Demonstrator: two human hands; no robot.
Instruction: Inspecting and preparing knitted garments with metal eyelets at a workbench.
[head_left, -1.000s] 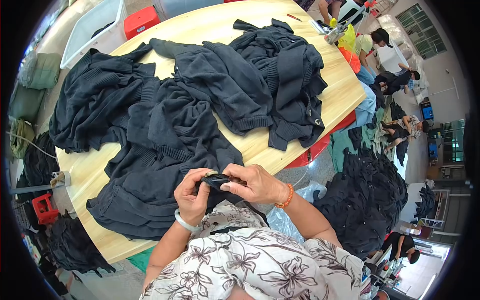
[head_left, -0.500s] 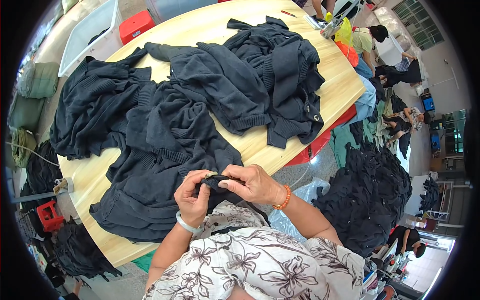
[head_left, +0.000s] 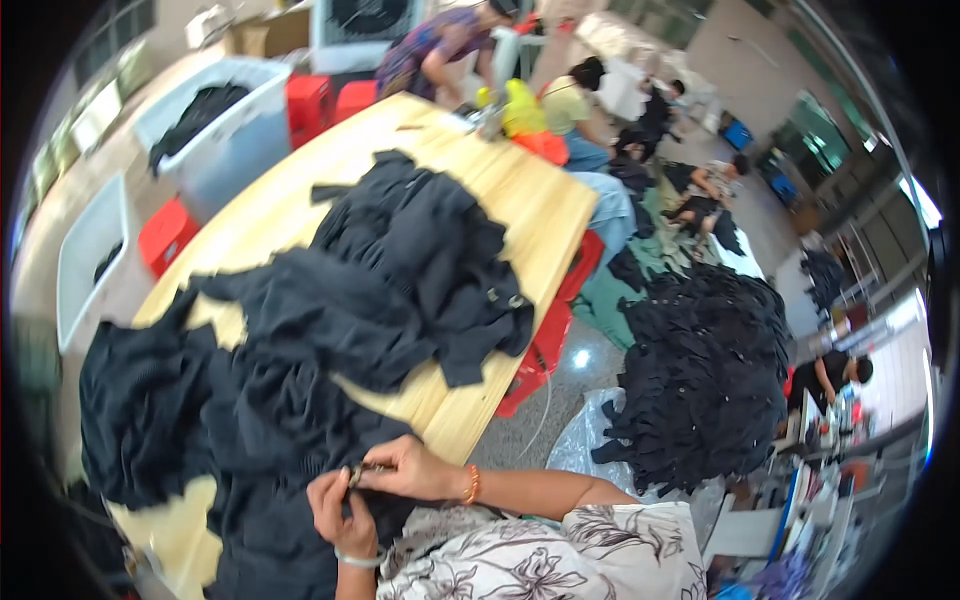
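My left hand [head_left: 338,515] and my right hand [head_left: 415,472] meet fingertip to fingertip over the near edge of the table. Both are closed in a pinch on the edge of a black knit garment [head_left: 290,470] that lies bunched beneath them. A small brassy, brownish piece [head_left: 355,476] shows between the fingertips; blur hides its kind. Farther up the table, more black knitwear [head_left: 400,230] lies heaped, with ribbed edges and a few shiny rings or eyelets at its right side.
The pale wooden table [head_left: 545,190] has a curved edge. At right, a large pile of black garments [head_left: 705,370] lies beside clear plastic [head_left: 590,430]. Red stools [head_left: 168,236] and a translucent bin [head_left: 225,150] stand at far left. People [head_left: 580,110] work beyond the table.
The whole view has swung, so the table and my hands sit lower and farther left, and more of the room shows. My hands stay together, pinching the garment.
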